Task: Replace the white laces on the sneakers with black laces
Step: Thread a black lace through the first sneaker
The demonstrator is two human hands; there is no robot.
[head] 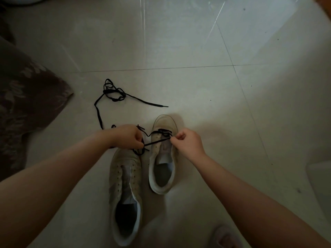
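Left hand (129, 136) and right hand (186, 142) pinching thin black lace (157, 141) threaded through toe eyelets of far worn white sneaker (163, 158); near unlaced white sneaker (125, 194) alongside. No readable branding.

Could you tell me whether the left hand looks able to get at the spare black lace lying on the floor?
Probably yes: the spare black lace lies on open floor beyond the left hand, with nothing between. But its fingers are pinching the lace in the right sneaker, so they must let go first.
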